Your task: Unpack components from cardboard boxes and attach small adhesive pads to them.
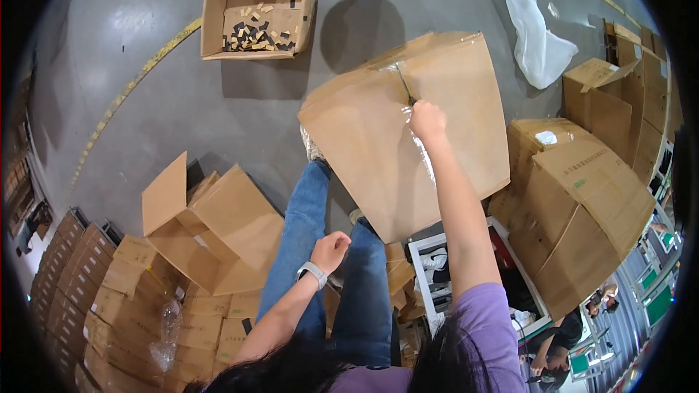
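My right hand [428,121] is closed around the dark handle of a slim tool with a thin metal blade or shaft [403,81]; its exact kind is hard to tell. The tool's tip touches the top of a large closed cardboard box [466,116], near its far edge. Shiny clear tape [424,156] runs along the middle of that box and looks loose and crumpled. My left hand [331,252] hovers over my legs, its fingers curled in, with nothing seen in it. On that wrist is a watch with a pale band [313,274].
An open box [312,25] holding many small black and tan pieces stands at the far left. Left of my legs is another open box [240,211]; stacked boxes [590,196] rise at right. White plastic sheeting [535,44] lies on the floor. A crate [420,266] is near my right.
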Available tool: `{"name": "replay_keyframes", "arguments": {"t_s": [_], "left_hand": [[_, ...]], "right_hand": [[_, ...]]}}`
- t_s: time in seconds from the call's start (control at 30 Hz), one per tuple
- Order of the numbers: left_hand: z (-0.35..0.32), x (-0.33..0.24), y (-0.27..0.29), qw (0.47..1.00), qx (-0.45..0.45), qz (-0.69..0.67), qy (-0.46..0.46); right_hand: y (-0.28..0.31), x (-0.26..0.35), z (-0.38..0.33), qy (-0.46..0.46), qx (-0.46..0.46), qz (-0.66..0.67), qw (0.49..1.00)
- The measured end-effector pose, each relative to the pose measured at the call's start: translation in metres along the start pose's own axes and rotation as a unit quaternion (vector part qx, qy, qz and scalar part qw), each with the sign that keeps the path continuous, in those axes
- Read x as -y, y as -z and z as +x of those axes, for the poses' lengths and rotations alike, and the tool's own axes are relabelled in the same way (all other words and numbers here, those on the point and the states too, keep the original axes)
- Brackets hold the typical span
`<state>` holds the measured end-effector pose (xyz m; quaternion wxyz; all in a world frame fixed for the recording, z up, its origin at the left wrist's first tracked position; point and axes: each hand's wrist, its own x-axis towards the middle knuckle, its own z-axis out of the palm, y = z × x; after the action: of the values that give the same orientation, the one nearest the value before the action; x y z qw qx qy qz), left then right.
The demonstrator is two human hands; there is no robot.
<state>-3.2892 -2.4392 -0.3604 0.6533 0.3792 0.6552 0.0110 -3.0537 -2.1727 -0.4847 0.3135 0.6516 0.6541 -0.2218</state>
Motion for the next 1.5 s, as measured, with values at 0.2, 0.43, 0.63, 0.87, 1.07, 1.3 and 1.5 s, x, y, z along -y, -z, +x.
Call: {"name": "replay_keyframes", "arguments": {"t_s": [0.2,0.43,0.63,0.87,1.07,1.3,1.5], "left_hand": [[-0.001,0.009,-0.031,0.998,-0.039,-0.001,-0.054],[0.050,-0.010,-0.042,0.989,0.022,0.140,-0.035],[0.150,-0.088,-0.075,0.893,0.032,0.426,-0.141],[0.193,-0.172,-0.142,0.730,0.055,0.650,-0.205],[0.202,-0.156,-0.174,0.675,0.073,0.724,-0.124],[0.216,-0.131,-0.174,0.690,0.048,0.711,-0.129],[0.224,-0.168,-0.182,0.683,0.053,0.708,-0.171]], "right_hand": [[-0.078,-0.066,-0.068,0.029,0.023,0.017,0.999],[-0.172,-0.137,-0.167,-0.018,0.077,0.003,0.997],[-0.300,-0.250,-0.299,-0.138,0.207,-0.003,0.969],[-0.302,-0.238,-0.341,-0.227,-0.023,0.285,0.931],[-0.223,-0.186,-0.196,-0.207,-0.137,0.410,0.878],[-0.211,-0.152,-0.130,-0.209,-0.159,0.403,0.877],[-0.213,-0.158,-0.124,-0.208,-0.128,0.415,0.876]]}}
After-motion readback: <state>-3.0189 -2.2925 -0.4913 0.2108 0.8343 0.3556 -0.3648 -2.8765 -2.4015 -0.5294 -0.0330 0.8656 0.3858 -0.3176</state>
